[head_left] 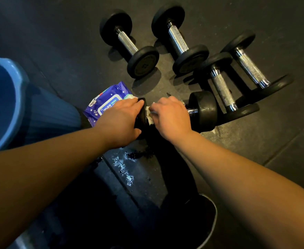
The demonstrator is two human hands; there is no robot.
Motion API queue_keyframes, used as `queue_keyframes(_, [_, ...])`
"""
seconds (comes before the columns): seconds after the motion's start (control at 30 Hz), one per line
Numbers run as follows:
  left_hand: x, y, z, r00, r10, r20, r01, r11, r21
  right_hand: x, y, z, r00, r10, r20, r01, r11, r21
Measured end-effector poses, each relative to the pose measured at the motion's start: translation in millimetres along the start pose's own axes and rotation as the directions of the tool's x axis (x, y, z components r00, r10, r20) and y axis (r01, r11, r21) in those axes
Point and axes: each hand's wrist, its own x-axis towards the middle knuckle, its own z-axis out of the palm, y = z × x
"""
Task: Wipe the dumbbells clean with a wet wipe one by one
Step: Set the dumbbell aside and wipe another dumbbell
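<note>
While both forearms are reaching down across the wet patch (124, 166) glistening on the dark floor (282, 144), the work is happening right at the nearest dumbbell (204, 110). It is lying on its side between the hands, one black head under the left hand (122, 119), the other head poking out past the right hand (171, 115). The left hand is wrapping over the near head, fingers curling round its rim and pinning it in place. The right hand is closing around the bar with the white wet wipe (149, 116) bunched in its grip, only a crumpled edge peeking out between the two hands, which are sitting just beside each other.

To do this well, I reckon the left hand needs to be holding that head firmly so nothing rolls, while the right is twisting the wipe all the way round the bar, then out onto each head, the far one included.

Just beyond the left hand, the purple wipes packet (104, 105) is lying flat, touching or nearly touching the fingers. A blue bucket (12, 78) is sitting off to the left. Further back, four more dumbbells are waiting: two close by on the right (221, 87) (251, 69), two farther off (127, 44) (178, 38).
</note>
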Motion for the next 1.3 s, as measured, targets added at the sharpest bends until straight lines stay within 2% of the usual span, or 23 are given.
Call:
queue_keyframes(0.13, [-8, 1, 5, 1.0, 0.018, -0.001, -0.018, 0.999, 0.042, 21, 1, -7, 0.992, 0.052, 0.117, -0.057, 0.998, 0.041])
queue_keyframes(0.23, [-12, 1, 5, 0.999, 0.038, 0.004, -0.038, 0.997, 0.069, 20, 1, -6, 0.989, 0.008, 0.147, -0.021, 0.996, 0.085])
queue_keyframes(0.3, [-11, 0, 5, 0.999, 0.05, 0.004, -0.05, 0.996, 0.078, 11, 2, -4, 0.994, -0.019, 0.107, 0.008, 0.994, 0.108])
queue_keyframes(0.47, [2, -6, 5, 0.997, 0.065, 0.035, -0.068, 0.995, 0.079, -10, -1, 9, 0.99, -0.061, -0.128, 0.066, 0.997, 0.037])
queue_keyframes(0.6, [18, -4, -7, 0.992, 0.025, 0.126, -0.032, 0.998, 0.059, -22, -3, 25, 0.986, -0.053, -0.159, 0.054, 0.999, -0.001])
queue_keyframes(0.73, [33, -2, -17, 0.982, -0.014, 0.191, 0.004, 0.999, 0.048, -28, -3, 36, 0.991, 0.018, -0.129, -0.011, 0.998, 0.056])
queue_keyframes(0.8, [38, -2, -18, 0.98, -0.025, 0.195, 0.019, 0.999, 0.034, -29, -9, 36, 0.982, 0.178, -0.069, -0.158, 0.959, 0.237])
queue_keyframes(0.83, [40, -2, -18, 0.98, -0.028, 0.199, 0.023, 0.999, 0.028, -29, -15, 36, 0.944, 0.328, -0.019, -0.294, 0.868, 0.4])
queue_keyframes(0.87, [41, -2, -19, 0.978, -0.031, 0.204, 0.027, 0.999, 0.023, -26, -24, 34, 0.864, 0.497, 0.079, -0.445, 0.682, 0.58])
queue_keyframes(0.9, [42, -1, -19, 0.978, -0.032, 0.208, 0.029, 0.999, 0.017, -22, -33, 32, 0.752, 0.623, 0.216, -0.551, 0.413, 0.726])
queue_keyframes(0.97, [41, 0, -19, 0.977, -0.029, 0.209, 0.029, 1.0, 0.0, -17, -48, 28, 0.547, 0.687, 0.479, -0.566, -0.118, 0.816])
queue_keyframes(1.0, [39, 0, -19, 0.978, -0.025, 0.207, 0.027, 1.0, -0.01, -14, -51, 28, 0.485, 0.662, 0.571, -0.536, -0.291, 0.793])
queue_keyframes(1.03, [37, 1, -18, 0.98, -0.021, 0.198, 0.025, 1.0, -0.017, -13, -52, 27, 0.449, 0.636, 0.628, -0.509, -0.396, 0.765])
queue_keyframes(1.13, [31, 0, -14, 0.987, -0.013, 0.162, 0.017, 1.0, -0.023, -11, -51, 24, 0.405, 0.577, 0.71, -0.443, -0.555, 0.704])
queue_keyframes(1.3, [28, 0, -10, 0.986, -0.018, 0.167, 0.021, 1.0, -0.018, -12, -53, 20, 0.406, 0.558, 0.724, -0.435, -0.578, 0.69])
